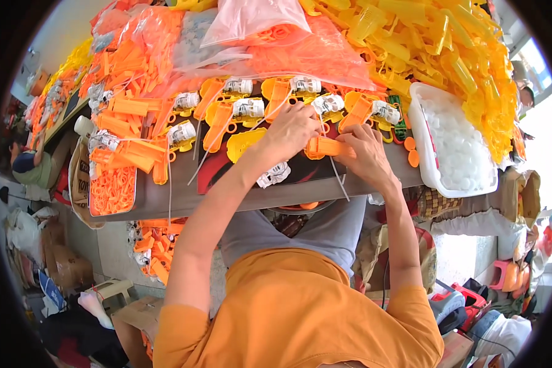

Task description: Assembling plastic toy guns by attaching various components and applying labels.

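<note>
An orange plastic part (330,147), shaped like a stubby handle, lies crosswise between my hands with a thin pale strip hanging below it. My right hand (369,152) grips its right end with bent fingers. At its left end, my left hand (290,134) has its fingers curled and pressed together; what they pinch is hidden. A yellow plastic shell (244,143) rests left of my left hand, and a white mechanism (273,175) sits below that wrist. Beyond my hands stand rows of part-built toys (248,109) with yellow shells, white mechanisms and orange handles.
A white tub (428,161) of translucent white pieces stands at the right, beside loose orange discs (410,147). Yellow parts (448,55) are heaped at the far right. Bagged orange parts (313,55) lie at the back. At the left edge sits a tray of small orange pieces (112,191).
</note>
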The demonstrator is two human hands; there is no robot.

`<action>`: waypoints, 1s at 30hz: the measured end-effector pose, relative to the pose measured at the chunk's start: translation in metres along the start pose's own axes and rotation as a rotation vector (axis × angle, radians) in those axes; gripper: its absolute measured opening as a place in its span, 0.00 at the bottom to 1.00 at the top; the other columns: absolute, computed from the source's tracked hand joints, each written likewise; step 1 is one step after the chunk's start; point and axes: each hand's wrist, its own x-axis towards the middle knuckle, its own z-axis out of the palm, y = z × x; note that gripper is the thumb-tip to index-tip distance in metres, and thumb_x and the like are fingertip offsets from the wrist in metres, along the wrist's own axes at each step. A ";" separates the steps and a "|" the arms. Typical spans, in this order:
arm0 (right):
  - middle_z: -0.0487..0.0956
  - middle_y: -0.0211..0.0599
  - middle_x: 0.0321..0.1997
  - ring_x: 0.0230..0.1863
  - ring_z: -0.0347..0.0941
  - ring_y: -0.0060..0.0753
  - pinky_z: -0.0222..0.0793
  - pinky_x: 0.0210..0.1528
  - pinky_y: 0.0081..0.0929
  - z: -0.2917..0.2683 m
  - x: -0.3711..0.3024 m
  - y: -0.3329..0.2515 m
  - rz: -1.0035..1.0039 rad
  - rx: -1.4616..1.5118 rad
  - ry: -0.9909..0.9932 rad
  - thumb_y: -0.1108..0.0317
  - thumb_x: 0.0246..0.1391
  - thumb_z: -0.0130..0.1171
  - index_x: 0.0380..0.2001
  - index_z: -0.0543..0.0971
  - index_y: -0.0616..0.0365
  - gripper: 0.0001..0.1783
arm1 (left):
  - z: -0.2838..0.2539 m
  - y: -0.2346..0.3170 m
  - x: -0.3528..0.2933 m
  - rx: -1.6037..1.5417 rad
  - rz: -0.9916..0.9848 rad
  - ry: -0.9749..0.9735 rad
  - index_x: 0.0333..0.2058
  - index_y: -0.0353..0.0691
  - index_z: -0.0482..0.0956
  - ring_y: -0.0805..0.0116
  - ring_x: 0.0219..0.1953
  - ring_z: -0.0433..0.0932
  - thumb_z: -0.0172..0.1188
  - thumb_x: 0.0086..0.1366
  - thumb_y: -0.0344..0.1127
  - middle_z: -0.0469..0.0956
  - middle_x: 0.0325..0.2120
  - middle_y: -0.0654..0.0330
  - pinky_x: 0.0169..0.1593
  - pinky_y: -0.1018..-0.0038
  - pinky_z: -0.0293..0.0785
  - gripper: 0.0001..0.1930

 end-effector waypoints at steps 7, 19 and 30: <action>0.77 0.39 0.40 0.42 0.75 0.48 0.71 0.45 0.36 -0.021 -0.011 -0.046 0.159 0.178 0.120 0.68 0.42 0.71 0.40 0.77 0.59 0.21 | -0.035 0.000 -0.031 -0.314 -0.188 0.222 0.38 0.39 0.84 0.64 0.32 0.78 0.57 0.70 0.39 0.80 0.31 0.57 0.34 0.71 0.72 0.11; 0.75 0.45 0.48 0.44 0.74 0.50 0.71 0.47 0.43 0.056 -0.027 -0.151 -0.144 0.403 0.412 0.76 0.46 0.69 0.51 0.71 0.61 0.28 | -0.071 -0.006 -0.125 -0.883 -0.738 -0.064 0.59 0.29 0.69 0.80 0.34 0.75 0.57 0.71 0.41 0.81 0.40 0.58 0.39 0.79 0.73 0.25; 0.71 0.44 0.54 0.47 0.72 0.46 0.63 0.52 0.40 0.097 -0.006 -0.142 0.213 0.179 0.415 0.68 0.50 0.69 0.41 0.69 0.60 0.21 | -0.024 0.027 -0.129 0.156 -0.602 0.321 0.58 0.38 0.68 0.57 0.46 0.74 0.62 0.64 0.32 0.72 0.45 0.55 0.45 0.62 0.72 0.24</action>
